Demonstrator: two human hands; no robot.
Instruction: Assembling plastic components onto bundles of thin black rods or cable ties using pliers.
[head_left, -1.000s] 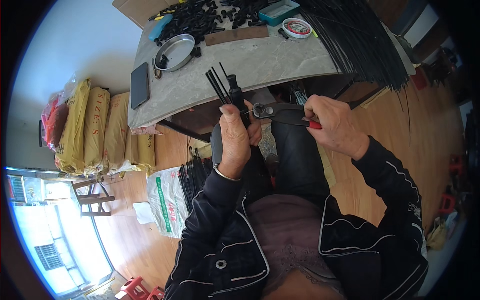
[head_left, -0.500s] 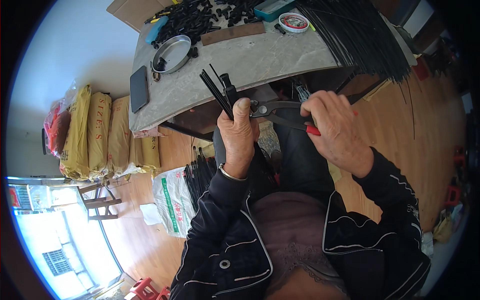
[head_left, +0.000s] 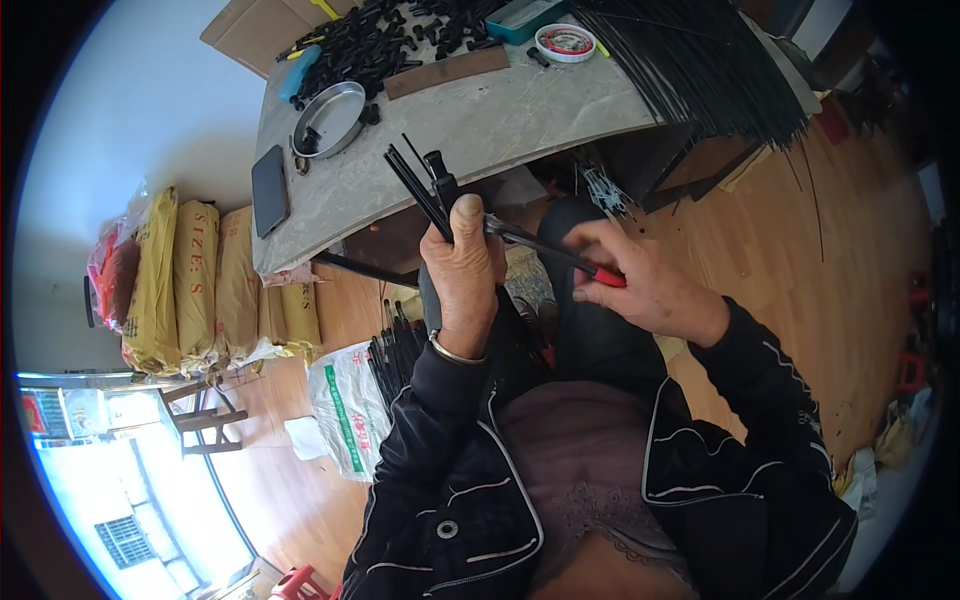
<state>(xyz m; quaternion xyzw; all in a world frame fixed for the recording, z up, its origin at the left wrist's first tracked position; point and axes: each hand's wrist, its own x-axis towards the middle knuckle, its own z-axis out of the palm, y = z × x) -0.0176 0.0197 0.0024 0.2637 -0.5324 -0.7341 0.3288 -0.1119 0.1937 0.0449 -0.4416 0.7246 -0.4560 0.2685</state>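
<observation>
My left hand point(head_left: 465, 285) is closed around several thin black rods point(head_left: 412, 187), which stick up past the thumb. A short black plastic fitting point(head_left: 439, 172) with a knobbed top stands beside them in the same grip. My right hand point(head_left: 655, 288) is closed on the red handle of a pair of pliers point(head_left: 535, 243). The pliers point left, their jaw end right against the fingers of my left hand. What the jaws touch is hidden there. Both hands are above my lap, just in front of the table's near edge.
The grey table point(head_left: 390, 175) holds a pile of black fittings point(head_left: 350, 60), a round metal dish point(head_left: 330, 120), a phone point(head_left: 270, 190), a wooden strip point(head_left: 447, 73), a white round tub point(head_left: 565, 43) and long black rods point(head_left: 690, 70). Yellow sacks point(head_left: 197, 285) stand left. More rods point(head_left: 393, 345) lie beside a white sack point(head_left: 340, 410).
The pliers have turned from flat, with spread handles, to nearly edge-on, with the handles together. My right hand has moved left and slightly down. My left hand still grips the rods and fitting.
</observation>
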